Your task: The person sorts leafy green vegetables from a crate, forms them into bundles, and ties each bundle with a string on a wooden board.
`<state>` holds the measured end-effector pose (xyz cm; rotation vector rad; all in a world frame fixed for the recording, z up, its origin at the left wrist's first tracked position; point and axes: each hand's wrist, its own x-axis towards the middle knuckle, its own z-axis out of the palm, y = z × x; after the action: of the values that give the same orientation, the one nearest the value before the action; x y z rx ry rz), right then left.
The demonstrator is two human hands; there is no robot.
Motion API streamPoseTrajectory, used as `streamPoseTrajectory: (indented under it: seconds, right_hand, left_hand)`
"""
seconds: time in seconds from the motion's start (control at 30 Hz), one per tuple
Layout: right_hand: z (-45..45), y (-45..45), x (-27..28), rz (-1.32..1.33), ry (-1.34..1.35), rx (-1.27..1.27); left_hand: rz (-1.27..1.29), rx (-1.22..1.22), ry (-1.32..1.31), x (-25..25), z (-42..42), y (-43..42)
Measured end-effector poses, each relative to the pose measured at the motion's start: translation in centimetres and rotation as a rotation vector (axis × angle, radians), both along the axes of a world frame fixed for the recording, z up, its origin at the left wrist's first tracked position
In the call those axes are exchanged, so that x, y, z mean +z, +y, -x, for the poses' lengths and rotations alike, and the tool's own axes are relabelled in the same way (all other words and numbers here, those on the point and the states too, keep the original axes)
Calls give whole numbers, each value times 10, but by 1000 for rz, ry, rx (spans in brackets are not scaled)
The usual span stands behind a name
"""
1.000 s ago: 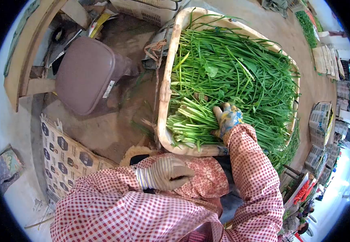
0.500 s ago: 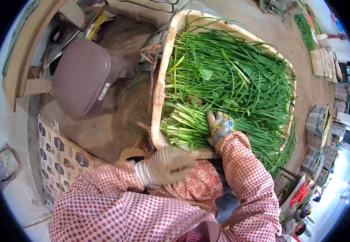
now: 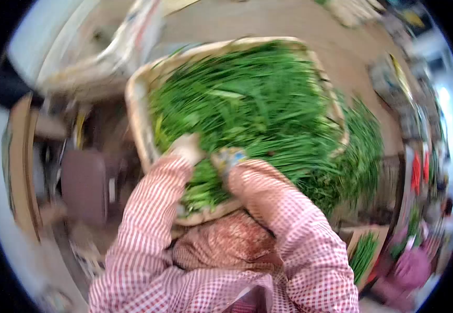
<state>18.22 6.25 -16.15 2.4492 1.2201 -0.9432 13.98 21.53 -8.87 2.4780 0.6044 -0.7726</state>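
A pale-rimmed basket (image 3: 135, 117) holds a thick heap of long green leafy stalks (image 3: 258, 99). My left hand (image 3: 187, 148), in a pale glove, lies on the stalks near the basket's front left; motion blur hides its fingers. Close to its right, my right hand (image 3: 227, 159), in a blue and yellow patterned glove, also touches the stalks, and its fingers are too smeared to read. Light green stalk ends (image 3: 204, 188) show between and below the two hands.
On the left stands a brown stool (image 3: 84, 185). More greens (image 3: 362, 148) hang beyond the basket's right side. A board with green stalks (image 3: 363, 255) is at lower right, near a person in pink (image 3: 412, 268). Wrapped bundles (image 3: 391, 83) stand at the right.
The view has swung to the right. My left hand has gone from my lap into the basket, beside my right hand. The pink-clad person and the board with stalks now show at lower right.
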Motion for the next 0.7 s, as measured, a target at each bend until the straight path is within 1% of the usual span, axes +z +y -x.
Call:
streamPoseTrajectory:
  seconds: [0.03,0.07,0.1,0.13,0.17,0.23,0.3,0.33,0.37,0.43,0.5,0.53,0.57,0.6,0.63,0.67,0.7]
  right_hand:
    - [-1,9,52,38,87,9]
    - [-3,6,62,22,94,31]
    - [-1,3,67,9,109,68]
    - [0,8,71,54,138,23]
    - [0,9,74,96,179,-9]
    - [3,1,77,-26,220,-93]
    - [2,1,67,-39,156,42]
    - [4,-2,71,-63,144,54]
    - [4,-6,77,-81,125,65]
    - [0,-4,79,-98,123,16]
    - [-2,-3,74,-80,189,-38]
    - [-1,-1,69,-70,226,-61]
    - [1,1,63,-60,264,-83]
    - [4,4,42,-107,242,-109]
    - [7,11,4,-177,157,-120]
    - [11,17,-33,-246,72,-132]
    - [9,8,0,-285,182,-238]
  left_hand:
    - [26,-7,5,1,-3,-1]
    - [74,-32,-21,-9,-2,1]
    - [31,-41,-62,-18,-2,1]
    - [23,-64,-50,-16,-2,1]
    - [27,-35,-17,-18,-3,3]
    - [64,-35,33,-34,-3,8]
    - [-112,-112,-167,-37,8,1]
    - [-25,-27,-254,-27,11,-5]
    - [-5,-3,-338,-50,13,5]
    - [1,117,-336,-47,13,5]
    - [40,57,-380,-72,19,26]
    - [83,14,-409,-68,15,30]
    - [106,-19,-347,-60,15,39]
    - [138,-24,-222,-35,11,42]
    - [169,-28,-97,-10,7,46]
    - [201,-49,-27,9,3,51]
    - [231,-70,39,24,-4,58]
